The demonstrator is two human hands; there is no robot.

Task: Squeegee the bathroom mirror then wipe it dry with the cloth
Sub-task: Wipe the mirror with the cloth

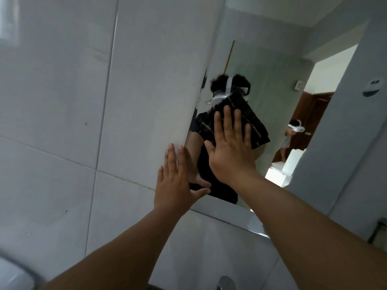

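Observation:
The bathroom mirror (278,97) hangs on a grey tiled wall and reflects a person in a dark top. A dark patterned cloth (254,126) lies flat against the glass, pressed there by my right hand (230,151) with the palm down and the fingers spread. My left hand (176,185) rests flat across the mirror's lower left edge, half on the tile, holding nothing. No squeegee is in view.
Large grey tiles (83,101) fill the wall left of the mirror. A narrow ledge (228,215) runs under the glass. A chrome tap top (227,283) and a white basin rim (12,275) show at the bottom. The mirror reflects a doorway and a second person (292,132).

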